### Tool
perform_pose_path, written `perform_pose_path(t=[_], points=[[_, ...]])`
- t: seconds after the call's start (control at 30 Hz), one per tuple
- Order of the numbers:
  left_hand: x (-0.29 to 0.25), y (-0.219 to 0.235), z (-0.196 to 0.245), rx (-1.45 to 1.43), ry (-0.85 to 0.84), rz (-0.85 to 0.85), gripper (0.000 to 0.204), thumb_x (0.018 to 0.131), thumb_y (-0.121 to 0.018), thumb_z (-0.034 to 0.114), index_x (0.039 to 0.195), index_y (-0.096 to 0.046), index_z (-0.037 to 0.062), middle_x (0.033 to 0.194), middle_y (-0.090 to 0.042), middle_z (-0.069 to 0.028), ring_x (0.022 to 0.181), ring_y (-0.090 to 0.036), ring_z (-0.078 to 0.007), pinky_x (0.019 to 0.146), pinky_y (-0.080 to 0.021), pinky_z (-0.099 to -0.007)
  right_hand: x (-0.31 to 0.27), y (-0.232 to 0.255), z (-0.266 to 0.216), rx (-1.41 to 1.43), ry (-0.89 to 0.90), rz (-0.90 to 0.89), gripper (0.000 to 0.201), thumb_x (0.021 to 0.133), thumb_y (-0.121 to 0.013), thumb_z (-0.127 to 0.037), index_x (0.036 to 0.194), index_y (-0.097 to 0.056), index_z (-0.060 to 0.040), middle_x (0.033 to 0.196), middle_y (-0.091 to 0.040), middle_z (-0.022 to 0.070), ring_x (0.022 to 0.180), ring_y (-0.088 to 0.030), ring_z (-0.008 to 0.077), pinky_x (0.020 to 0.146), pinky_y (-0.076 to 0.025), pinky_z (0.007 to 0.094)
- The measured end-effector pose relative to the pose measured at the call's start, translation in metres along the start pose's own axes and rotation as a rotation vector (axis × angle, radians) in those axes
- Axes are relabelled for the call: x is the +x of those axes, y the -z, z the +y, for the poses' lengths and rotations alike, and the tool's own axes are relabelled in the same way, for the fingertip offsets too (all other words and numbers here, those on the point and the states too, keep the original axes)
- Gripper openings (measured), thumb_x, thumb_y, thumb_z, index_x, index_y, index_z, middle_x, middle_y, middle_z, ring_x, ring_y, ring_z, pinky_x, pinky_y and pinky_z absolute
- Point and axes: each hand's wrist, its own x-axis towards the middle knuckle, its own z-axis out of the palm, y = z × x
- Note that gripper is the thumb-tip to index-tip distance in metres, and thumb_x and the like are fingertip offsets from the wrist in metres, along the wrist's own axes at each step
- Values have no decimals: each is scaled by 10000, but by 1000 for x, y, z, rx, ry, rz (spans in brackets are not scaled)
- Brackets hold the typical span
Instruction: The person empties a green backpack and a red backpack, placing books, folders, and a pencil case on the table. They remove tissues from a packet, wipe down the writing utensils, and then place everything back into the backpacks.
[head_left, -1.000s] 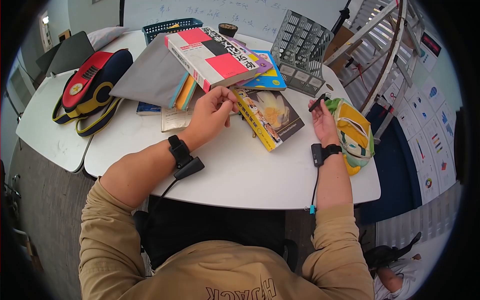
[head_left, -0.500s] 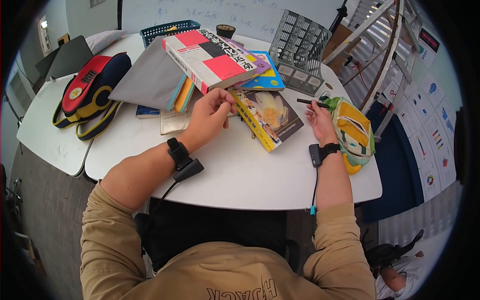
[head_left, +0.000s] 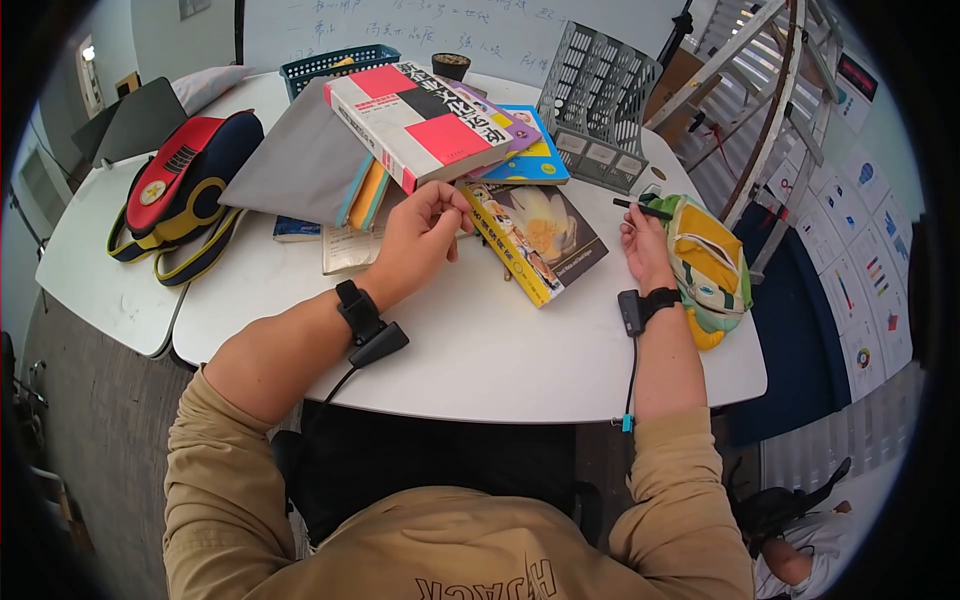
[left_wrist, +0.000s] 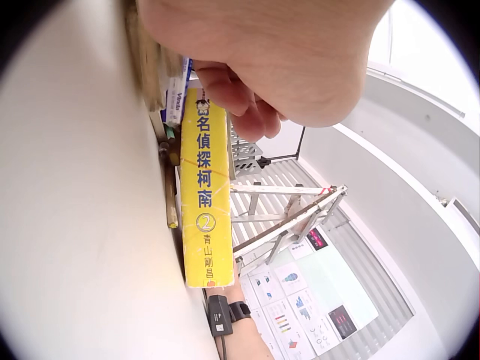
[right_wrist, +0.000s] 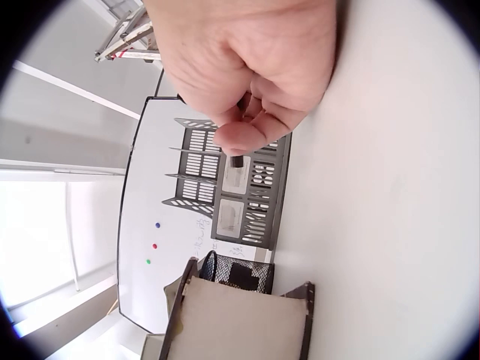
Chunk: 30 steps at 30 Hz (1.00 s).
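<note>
My right hand (head_left: 648, 245) pinches a slim black pen (head_left: 641, 209) between thumb and fingers, beside a small green-and-yellow backpack-shaped pouch (head_left: 708, 262). In the right wrist view only the pen's dark end (right_wrist: 237, 160) shows past the thumb. My left hand (head_left: 425, 235) hovers by the upper left corner of a yellow-spined comic book (head_left: 540, 235), fingers loosely curled, nothing visible in them. The left wrist view shows its fingertips (left_wrist: 251, 120) overlapping the top of the yellow spine (left_wrist: 206, 195). Its index finger is mostly hidden there.
Behind the comic lie a thick red-and-white book (head_left: 420, 120), a blue book (head_left: 528, 160) and a grey folder (head_left: 290, 165). A grey file rack (head_left: 600, 105) stands at the back right. At left is a red-and-navy bag (head_left: 185, 175); a teal basket (head_left: 338, 64) sits behind.
The black pen in my right hand swung to point left across the fingers, then shifted back right toward the pouch. My left hand and the comic book stay almost still.
</note>
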Motion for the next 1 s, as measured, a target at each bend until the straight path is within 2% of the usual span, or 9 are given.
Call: perform_pose_path(t=[0.03, 0.13, 0.33, 0.43, 0.63, 0.73, 0.83, 0.93, 1.0], points=[[0, 0, 0, -2, 0, 0, 96, 1169, -542, 114, 1189, -625, 72, 993, -720, -9, 642, -612, -42, 574, -485, -219, 3, 3, 3, 6, 27, -2, 232, 1093, -807, -211, 1229, -675, -77, 1028, -722, 27, 798, -668, 117, 650, -559, 234], [0, 0, 0, -2, -10, -2, 98, 1169, -540, 113, 1188, -626, 70, 994, -723, -12, 643, -613, -43, 574, -485, -219, -3, -3, 0, 15, 30, -13, 211, 1127, -757, -228, 1235, -666, -71, 1040, -730, 35, 794, -670, 122, 666, -570, 245], [-1, 0, 1, -2, -2, -1, 104, 1170, -536, 115, 1190, -625, 67, 997, -729, -17, 641, -614, -46, 572, -484, -220, -7, -9, -4, 19, -32, -56, 255, 1221, -567, -307, 1193, -665, -74, 1024, -717, 37, 830, -663, 147, 674, -546, 258], [-1, 0, 1, 5, 2, 0, 105, 1172, -535, 119, 1191, -624, 68, 994, -728, -17, 639, -613, -47, 572, -482, -219, 27, 28, 13, 75, -67, -164, 289, 1232, -533, -326, 1191, -670, -75, 1078, -741, 59, 818, -655, 156, 663, -529, 255], [-1, 0, 1, 1, 6, -2, 98, 1172, -537, 115, 1192, -621, 70, 991, -725, -16, 644, -610, -45, 574, -482, -219, -9, -7, -3, 31, -11, 1, 174, 1201, -591, -223, 1188, -678, -73, 1056, -764, 62, 780, -659, 124, 633, -533, 220], [-1, 0, 2, 9, 12, 1, 96, 1171, -538, 112, 1193, -621, 70, 994, -724, -16, 648, -609, -44, 579, -486, -221, 0, 2, 0, -1, -18, -13, 129, 1187, -606, -160, 1200, -684, -59, 1145, -796, 91, 816, -694, 119, 636, -556, 206], [0, 0, 1, -3, 8, -3, 94, 1171, -540, 111, 1194, -621, 70, 998, -725, -16, 650, -608, -43, 585, -492, -223, 7, 10, 0, -17, -69, -67, 139, 1183, -601, -134, 1225, -690, -36, 1271, -799, 126, 897, -729, 139, 717, -601, 222], [-1, -1, 1, -12, 9, -4, 95, 1169, -540, 107, 1196, -622, 70, 1001, -727, -17, 650, -606, -42, 589, -494, -222, 4, 4, 2, 28, -42, -57, 149, 1171, -612, -109, 1240, -698, -8, 1297, -798, 129, 994, -740, 156, 817, -622, 242], [-1, -1, 2, -9, 13, 0, 96, 1169, -539, 107, 1197, -623, 69, 1002, -727, -17, 649, -605, -43, 589, -494, -221, -1, 0, -3, 4, -65, -114, 159, 1170, -617, -112, 1258, -689, 0, 1290, -796, 125, 1027, -735, 165, 860, -622, 254]])
